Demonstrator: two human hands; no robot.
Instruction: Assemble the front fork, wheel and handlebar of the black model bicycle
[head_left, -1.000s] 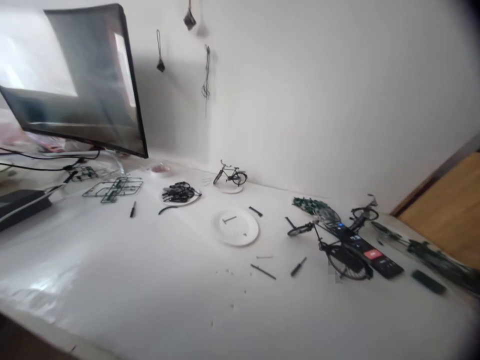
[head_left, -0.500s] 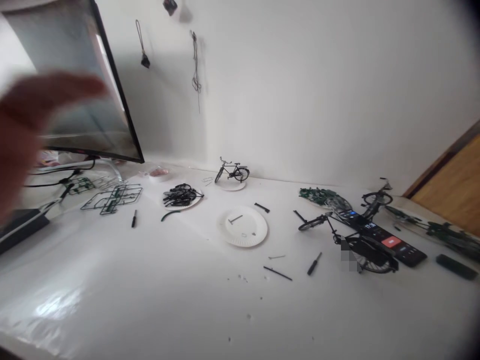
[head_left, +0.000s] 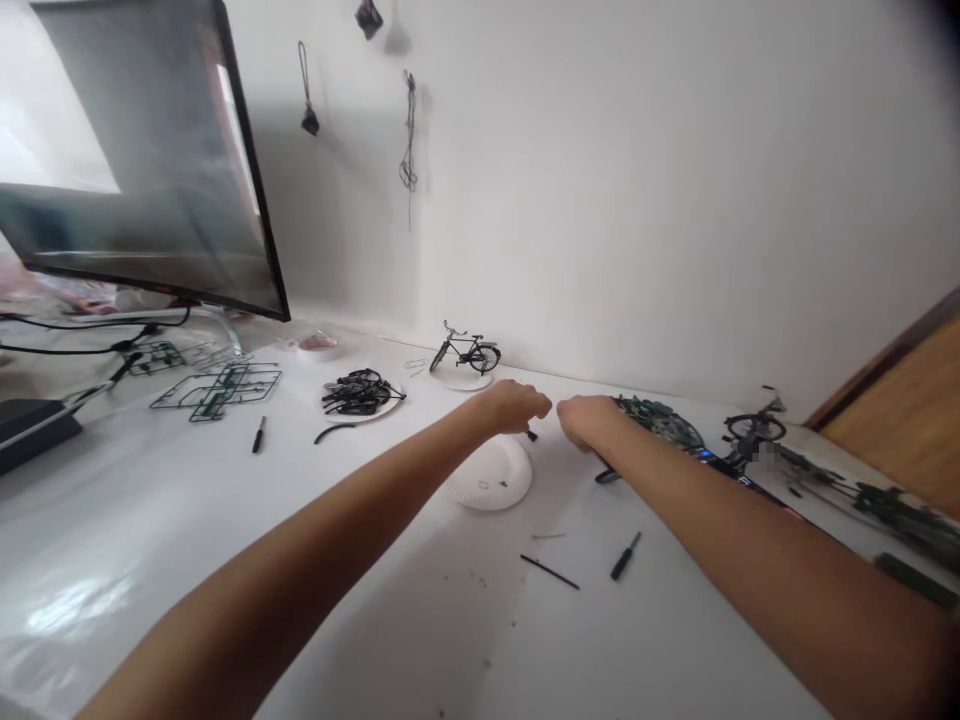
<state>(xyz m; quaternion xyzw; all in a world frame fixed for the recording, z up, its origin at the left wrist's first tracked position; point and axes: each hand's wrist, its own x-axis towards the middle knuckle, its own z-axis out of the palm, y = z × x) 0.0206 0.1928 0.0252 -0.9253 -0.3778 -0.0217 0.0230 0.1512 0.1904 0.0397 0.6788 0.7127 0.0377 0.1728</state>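
By plate: left hand; right hand

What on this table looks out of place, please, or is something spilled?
Tiny loose bits lie scattered on the white tabletop, away from any plate, near a thin black rod. They look like stray crumbs or fragments.

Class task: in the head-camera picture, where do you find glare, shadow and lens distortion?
Head view: glare whitens the monitor screen and shines off the glossy tabletop at lower left; a shadow darkens the wall behind the monitor; the wide lens bends the edges and dims the top right corner.
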